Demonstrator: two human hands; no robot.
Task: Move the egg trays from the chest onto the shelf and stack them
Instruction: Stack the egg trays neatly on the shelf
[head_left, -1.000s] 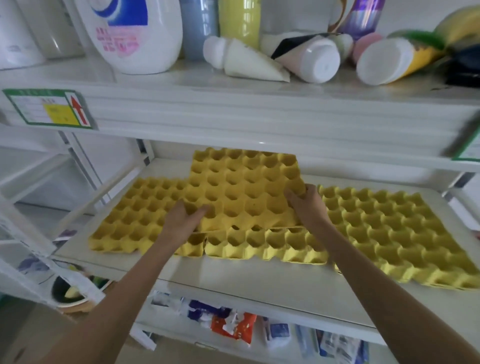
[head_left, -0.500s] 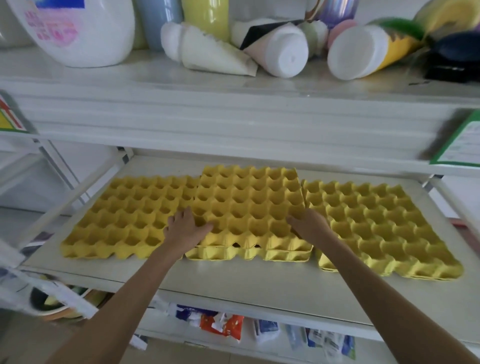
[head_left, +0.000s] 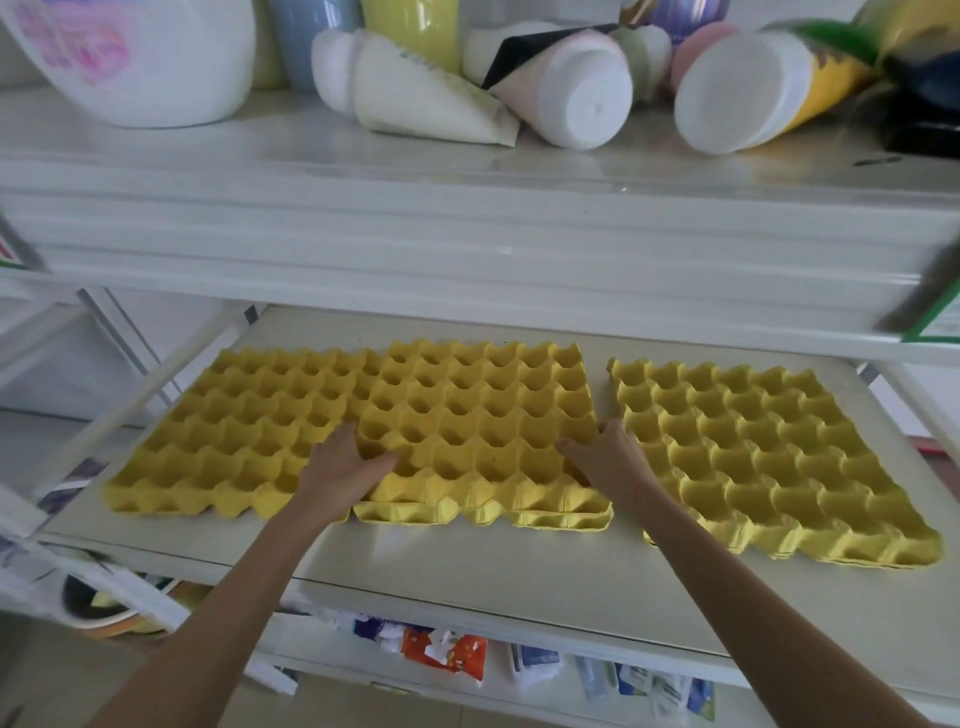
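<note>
Three places on the white shelf (head_left: 467, 566) hold yellow egg trays. The middle yellow tray (head_left: 478, 415) lies on top of another one whose rim shows under its front edge. My left hand (head_left: 345, 465) grips the middle tray's front left corner, fingers in its cups. At the front right corner my right hand (head_left: 605, 457) holds the same tray's edge. A left tray (head_left: 223, 431) lies flat beside it, partly under its left edge. To the right a separate tray (head_left: 769, 457) sits apart with a narrow gap. The chest is out of view.
The shelf above (head_left: 467, 171) carries a large white detergent bottle (head_left: 140, 57) and several toppled tubes and bottles (head_left: 566, 88). Below, packets (head_left: 447, 649) lie on the lower shelf. A bowl (head_left: 98, 613) sits at the lower left. A green-edged label (head_left: 940, 322) hangs at right.
Both hands have pushed the top tray back and lowered it flat onto the middle tray, so the two line up. The view has shifted right and closer.
</note>
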